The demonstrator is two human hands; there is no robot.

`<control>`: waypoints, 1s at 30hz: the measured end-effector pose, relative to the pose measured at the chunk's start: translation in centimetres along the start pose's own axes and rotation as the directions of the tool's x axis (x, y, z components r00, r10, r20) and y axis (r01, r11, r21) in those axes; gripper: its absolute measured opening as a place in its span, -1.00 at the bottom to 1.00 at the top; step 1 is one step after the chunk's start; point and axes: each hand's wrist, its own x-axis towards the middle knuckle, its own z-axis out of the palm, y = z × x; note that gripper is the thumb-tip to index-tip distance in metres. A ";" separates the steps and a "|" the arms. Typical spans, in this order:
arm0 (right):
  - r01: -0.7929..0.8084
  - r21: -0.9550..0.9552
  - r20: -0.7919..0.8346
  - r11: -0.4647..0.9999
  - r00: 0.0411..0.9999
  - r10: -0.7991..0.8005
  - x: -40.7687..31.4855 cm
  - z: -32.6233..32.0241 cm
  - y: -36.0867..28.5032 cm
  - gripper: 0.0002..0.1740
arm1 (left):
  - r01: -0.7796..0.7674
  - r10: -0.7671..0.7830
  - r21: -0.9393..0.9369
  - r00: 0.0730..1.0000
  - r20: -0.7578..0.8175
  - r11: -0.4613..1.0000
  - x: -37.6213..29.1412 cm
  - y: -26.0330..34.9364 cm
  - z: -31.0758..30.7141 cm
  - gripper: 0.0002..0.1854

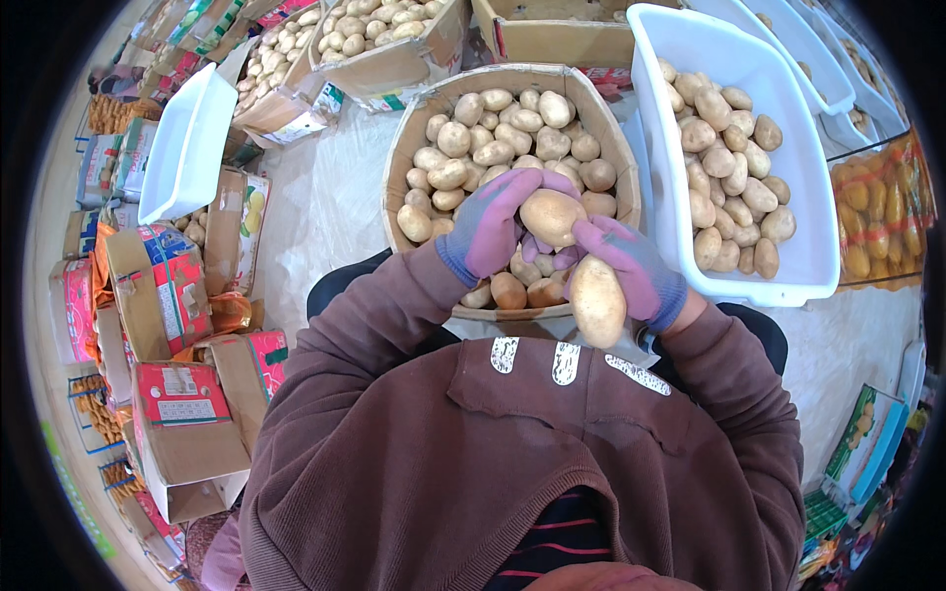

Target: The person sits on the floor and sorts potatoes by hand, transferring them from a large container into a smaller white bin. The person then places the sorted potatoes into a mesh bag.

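Observation:
Both hands wear pink and grey-blue work gloves above an open cardboard box (pixel 405 140) of loose potatoes (pixel 494 153). My left hand (pixel 497 218) is closed around one side of a tan potato (pixel 552 217). The thumb of my right hand (pixel 624 262) touches that potato's right side. A second, oblong potato (pixel 598 301) is held in my right hand, sticking out below the palm towards my body. Parts of the fingers of both hands are hidden under the potatoes.
Right of the box stands a white plastic tub (pixel 809 221) with potatoes, beside a mesh bag of potatoes (pixel 877 214). An empty white tub (pixel 188 144) lies tilted at the left, above stacked cartons (pixel 192 421). More potato-filled boxes (pixel 399 74) stand at the far side.

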 end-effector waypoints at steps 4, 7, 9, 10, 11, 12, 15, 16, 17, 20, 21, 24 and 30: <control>-0.009 0.047 -0.006 0.999 1.000 0.010 0.0 0.2 0.0 -0.47 | 0.003 -0.002 0.050 1.000 -0.009 0.999 0.0 -0.2 -0.1 -0.54; -0.016 0.081 0.019 0.997 1.000 0.015 -0.3 -0.1 -0.2 -0.51 | -0.014 0.012 -0.082 1.000 -0.026 0.997 0.0 -0.2 -0.2 -0.53; -0.018 0.106 0.054 0.994 0.998 0.012 -0.5 -0.2 -0.4 -0.55 | 0.007 -0.005 -0.133 1.000 0.018 0.991 0.1 -0.2 -0.3 -0.56; -0.034 0.106 0.029 0.994 0.999 0.031 -0.6 -0.3 -0.4 -0.54 | 0.014 -0.011 -0.148 1.000 0.016 0.989 0.1 -0.2 -0.4 -0.57; -0.056 0.096 0.024 0.994 0.998 0.054 -0.6 -0.2 -0.4 -0.53 | -0.042 0.045 -0.075 0.998 0.033 0.996 0.2 -0.3 -0.4 -0.59; -0.058 0.097 0.020 0.994 0.998 0.056 -0.5 -0.2 -0.4 -0.52 | -0.096 0.096 0.011 0.995 0.012 0.995 0.2 -0.4 -0.4 -0.59; 0.036 0.108 -0.067 0.993 0.997 -0.028 -0.1 0.0 0.0 -0.39 | -0.211 0.215 0.074 0.976 -0.045 0.975 0.2 -0.9 -0.1 -0.53; 0.175 -0.056 -0.128 0.983 0.975 -0.181 0.1 0.1 0.2 -0.37 | -0.245 0.248 0.075 0.968 -0.029 0.967 0.1 -1.0 0.0 -0.48; 0.297 -0.225 -0.162 0.928 0.928 -0.337 0.4 0.1 0.3 -0.34 | -0.217 0.218 0.047 0.975 -0.031 0.975 0.0 -1.1 0.1 -0.45; 0.361 -0.851 0.001 0.382 0.727 -0.687 0.7 -0.5 0.2 -0.26 | -0.132 0.132 0.024 0.991 0.006 0.991 -0.4 -1.1 0.6 -0.31; 0.259 -0.960 0.094 0.107 0.656 -0.749 0.7 -0.7 0.1 -0.23 | -0.136 0.135 0.016 0.990 0.032 0.991 -0.5 -1.1 0.7 -0.30; 0.325 -0.917 0.057 0.230 0.679 -0.732 0.6 -0.8 -0.2 -0.26 | -0.167 0.167 -0.021 0.986 0.019 0.986 -0.8 -0.8 0.8 -0.29; 0.197 -0.455 -0.107 0.868 0.956 -0.273 0.7 0.1 -0.1 -0.31 | -0.281 0.280 -0.007 0.957 0.081 0.960 -0.5 -1.2 0.4 -0.16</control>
